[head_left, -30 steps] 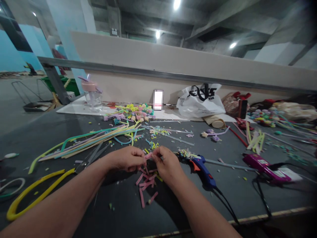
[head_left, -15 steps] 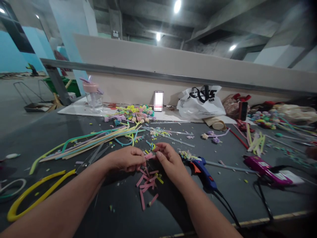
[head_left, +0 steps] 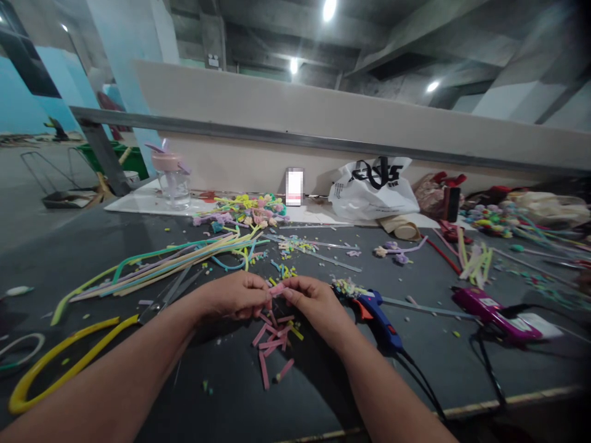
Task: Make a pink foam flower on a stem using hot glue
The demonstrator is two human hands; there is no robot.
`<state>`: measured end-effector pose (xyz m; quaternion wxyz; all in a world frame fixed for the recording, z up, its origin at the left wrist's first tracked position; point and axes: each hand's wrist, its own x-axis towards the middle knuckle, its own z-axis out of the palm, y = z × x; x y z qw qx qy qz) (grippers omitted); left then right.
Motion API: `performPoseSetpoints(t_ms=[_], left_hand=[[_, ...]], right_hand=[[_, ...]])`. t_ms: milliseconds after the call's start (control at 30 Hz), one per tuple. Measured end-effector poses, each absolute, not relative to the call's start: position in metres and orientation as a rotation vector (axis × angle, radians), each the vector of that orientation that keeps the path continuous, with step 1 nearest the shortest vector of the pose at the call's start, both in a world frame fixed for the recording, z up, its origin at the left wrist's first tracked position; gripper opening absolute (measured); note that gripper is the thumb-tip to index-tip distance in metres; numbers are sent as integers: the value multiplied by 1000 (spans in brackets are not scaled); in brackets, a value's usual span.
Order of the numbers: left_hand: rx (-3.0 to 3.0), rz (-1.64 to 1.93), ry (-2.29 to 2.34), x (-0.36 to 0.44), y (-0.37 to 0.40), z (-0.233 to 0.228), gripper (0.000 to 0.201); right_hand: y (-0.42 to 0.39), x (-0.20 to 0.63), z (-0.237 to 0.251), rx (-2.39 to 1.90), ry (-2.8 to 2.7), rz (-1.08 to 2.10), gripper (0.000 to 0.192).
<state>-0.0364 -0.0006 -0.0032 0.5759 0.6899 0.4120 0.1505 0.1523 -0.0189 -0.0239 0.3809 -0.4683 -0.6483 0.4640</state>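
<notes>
Both hands meet over the near middle of the dark table [head_left: 415,369]. The left hand [head_left: 233,295] and the right hand [head_left: 314,303] each pinch an end of a short pink strip [head_left: 277,288] between thumb and fingertips (fingers pressed close), above a small heap of pink pieces [head_left: 273,341]. A blue glue gun [head_left: 378,312] lies just right.

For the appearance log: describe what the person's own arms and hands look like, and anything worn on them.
Both forearms are bare up to the frame's bottom edge, with no sleeve in view. The left hand and the right hand carry no glove, and no ring, watch or bracelet shows. No markings are visible.
</notes>
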Motion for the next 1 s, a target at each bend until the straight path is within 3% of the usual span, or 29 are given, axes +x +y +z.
performPoseSetpoints(t_ms=[533, 1000], left_hand=[[1600, 355, 954, -35, -2, -1, 34], [1611, 617, 940, -32, 7, -17, 32]], right_hand=[[-16, 150, -28, -1253, -1539, 1162, 16], [-19, 147, -26, -1289, -1476, 1086, 19]])
